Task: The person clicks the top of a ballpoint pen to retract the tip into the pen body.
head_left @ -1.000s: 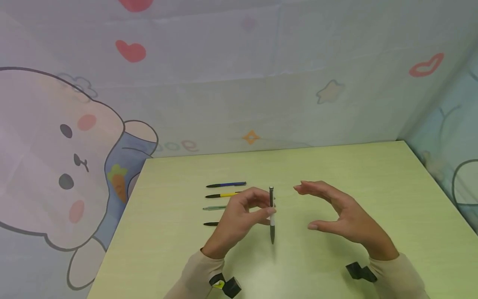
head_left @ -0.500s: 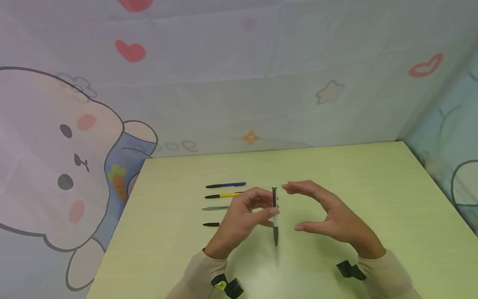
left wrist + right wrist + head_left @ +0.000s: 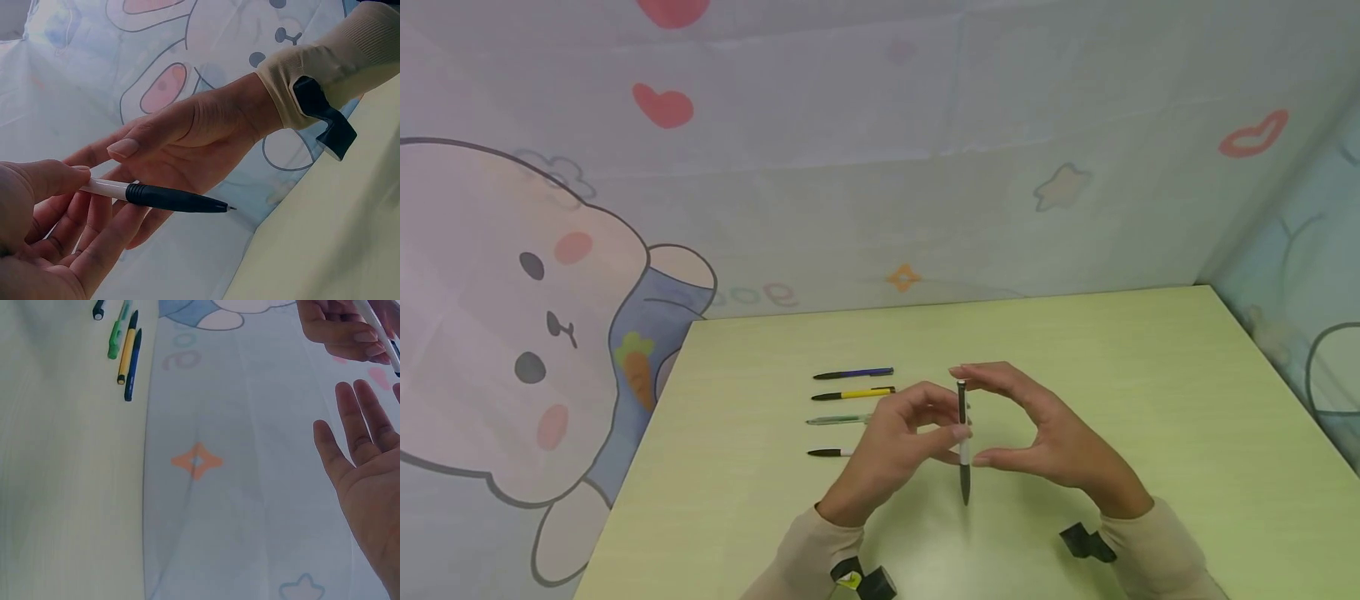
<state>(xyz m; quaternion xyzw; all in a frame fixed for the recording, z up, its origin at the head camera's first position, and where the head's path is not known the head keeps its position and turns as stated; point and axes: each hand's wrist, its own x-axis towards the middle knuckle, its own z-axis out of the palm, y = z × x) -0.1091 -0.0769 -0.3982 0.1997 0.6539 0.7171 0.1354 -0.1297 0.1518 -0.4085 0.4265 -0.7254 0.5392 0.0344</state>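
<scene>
My left hand (image 3: 891, 442) pinches a white pen (image 3: 964, 450) with a dark grip and clip between thumb and fingers. The pen stands nearly upright above the table, dark tip down. In the left wrist view a small metal point shows at the end of the pen (image 3: 178, 199). My right hand (image 3: 1063, 433) is just right of it, thumb and fingers apart in a wide curve, holding nothing. Its fingertips are close to the pen's top and its thumb close to the grip; whether they touch it I cannot tell. The right wrist view shows straight fingers (image 3: 353, 419).
Left of my hands, pens lie in a column on the pale table (image 3: 1135, 358): blue (image 3: 853, 373), yellow (image 3: 853, 393), green (image 3: 835, 420), and a white one with a dark tip (image 3: 827, 453), partly hidden by my left hand. A printed cloth (image 3: 850, 167) hangs behind the table.
My right hand has moved left, closing most of the gap to the pen. My left hand has shifted slightly right and toward me, still holding the pen upright.
</scene>
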